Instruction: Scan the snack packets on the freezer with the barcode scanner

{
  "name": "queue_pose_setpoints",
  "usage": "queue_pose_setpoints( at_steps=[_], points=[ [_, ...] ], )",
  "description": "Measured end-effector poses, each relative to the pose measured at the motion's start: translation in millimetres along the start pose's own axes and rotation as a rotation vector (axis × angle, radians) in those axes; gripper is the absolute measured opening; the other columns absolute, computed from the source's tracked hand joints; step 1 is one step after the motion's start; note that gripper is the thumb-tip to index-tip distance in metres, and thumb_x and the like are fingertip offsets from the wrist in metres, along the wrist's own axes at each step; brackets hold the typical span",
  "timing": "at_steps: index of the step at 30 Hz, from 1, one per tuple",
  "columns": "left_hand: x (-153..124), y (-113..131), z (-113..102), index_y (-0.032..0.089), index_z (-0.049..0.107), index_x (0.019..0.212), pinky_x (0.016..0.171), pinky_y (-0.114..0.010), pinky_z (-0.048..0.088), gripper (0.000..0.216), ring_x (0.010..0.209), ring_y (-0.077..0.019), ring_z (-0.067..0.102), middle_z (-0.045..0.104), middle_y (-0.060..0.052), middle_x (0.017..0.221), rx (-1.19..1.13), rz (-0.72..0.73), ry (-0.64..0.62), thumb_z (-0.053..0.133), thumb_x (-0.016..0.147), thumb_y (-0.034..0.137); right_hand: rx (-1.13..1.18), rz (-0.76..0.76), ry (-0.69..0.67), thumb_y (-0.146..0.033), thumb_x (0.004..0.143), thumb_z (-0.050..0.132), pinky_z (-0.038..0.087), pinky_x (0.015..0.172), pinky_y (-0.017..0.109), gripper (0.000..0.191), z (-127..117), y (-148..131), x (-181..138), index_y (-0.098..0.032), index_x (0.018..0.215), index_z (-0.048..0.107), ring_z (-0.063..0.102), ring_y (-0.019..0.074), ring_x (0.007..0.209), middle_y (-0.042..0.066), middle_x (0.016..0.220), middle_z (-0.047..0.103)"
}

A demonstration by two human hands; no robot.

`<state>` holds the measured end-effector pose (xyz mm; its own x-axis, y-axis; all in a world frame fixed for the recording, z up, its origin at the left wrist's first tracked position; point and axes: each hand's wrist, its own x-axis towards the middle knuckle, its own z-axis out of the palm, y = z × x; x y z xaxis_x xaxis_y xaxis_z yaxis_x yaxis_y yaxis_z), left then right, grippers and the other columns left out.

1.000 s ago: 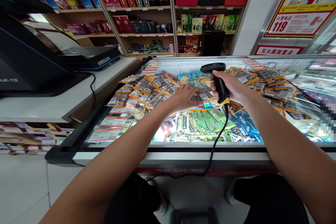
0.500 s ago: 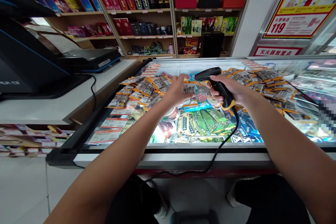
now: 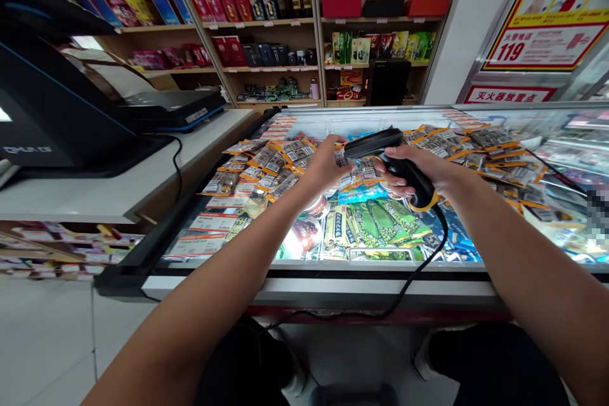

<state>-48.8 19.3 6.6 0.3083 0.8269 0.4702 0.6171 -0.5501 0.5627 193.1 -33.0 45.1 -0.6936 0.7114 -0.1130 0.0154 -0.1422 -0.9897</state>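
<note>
Two hands meet: left hand [image 3: 325, 165] pinches a packet [image 3: 354, 171] just left of the scanner [image 3: 387, 155] clamped in the right hand [image 3: 423, 168], head pointing left at it.

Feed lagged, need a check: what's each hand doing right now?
Left hand: closed on a snack packet.
Right hand: closed on the scanner.

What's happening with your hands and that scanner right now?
Right hand grips black corded barcode scanner. Left hand holds small orange-edged snack packet under it. Nothing between them.
</note>
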Motion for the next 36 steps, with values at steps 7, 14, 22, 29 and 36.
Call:
queue_pose_setpoints(
  at_steps=[7,14,22,29,36],
  points=[
    [-1.5,-2.0,0.6,0.024,0.048,0.126,0.099,-0.040,0.047,0.053,0.120,-0.0269,0.058,0.061,-0.010,0.132,-0.018,-0.016,-0.018,0.076,0.082,0.031,-0.026,-0.002,-0.022,-0.058,0.091,0.058,0.035,0.043,0.029,0.036,-1.0,-2.6,-1.4,-0.022,0.089,0.057,0.042,0.0124,0.042,-0.002,0.058,0.049],
    [8.0,-5.0,-20.5,0.024,0.047,0.125,0.086,-0.041,0.049,0.046,0.104,-0.0267,0.063,0.063,-0.010,0.118,0.054,-0.121,0.066,0.069,0.085,0.026,0.027,-0.083,0.167,-0.059,0.089,0.059,0.033,0.042,0.028,0.037,-0.1,-6.7,-1.1,-0.023,0.093,0.058,0.041,0.0123,0.043,-0.003,0.059,0.048],
    [13.4,-44.0,-76.7,0.016,0.041,0.131,0.095,-0.046,0.045,0.043,0.111,-0.0276,0.052,0.053,-0.014,0.123,0.497,-0.237,0.175,0.060,0.094,0.025,0.243,-0.142,0.505,-0.056,0.084,0.061,0.040,0.046,0.029,0.032,-20.9,-9.8,0.7,-0.024,0.089,0.054,0.044,0.0135,0.048,-0.003,0.059,0.046],
    [6.4,-14.9,-44.9,0.023,0.056,0.131,0.112,-0.054,0.036,0.038,0.135,-0.0348,0.036,0.047,-0.013,0.142,0.603,-0.026,0.028,0.059,0.095,0.032,0.270,-0.118,0.552,-0.054,0.084,0.060,0.042,0.046,0.029,0.030,-22.8,-10.4,-0.2,-0.025,0.089,0.054,0.045,0.0143,0.050,-0.001,0.060,0.048],
    [-20.4,37.9,7.7,0.036,0.028,0.160,0.125,-0.053,0.021,0.070,0.157,-0.0297,0.017,0.018,-0.001,0.172,0.395,0.356,-0.676,0.039,0.098,0.067,0.267,0.084,0.481,-0.051,0.081,0.069,0.038,0.040,0.028,0.032,-25.2,-2.9,3.0,-0.024,0.090,0.055,0.042,0.0132,0.046,-0.001,0.061,0.050]
  ],
)
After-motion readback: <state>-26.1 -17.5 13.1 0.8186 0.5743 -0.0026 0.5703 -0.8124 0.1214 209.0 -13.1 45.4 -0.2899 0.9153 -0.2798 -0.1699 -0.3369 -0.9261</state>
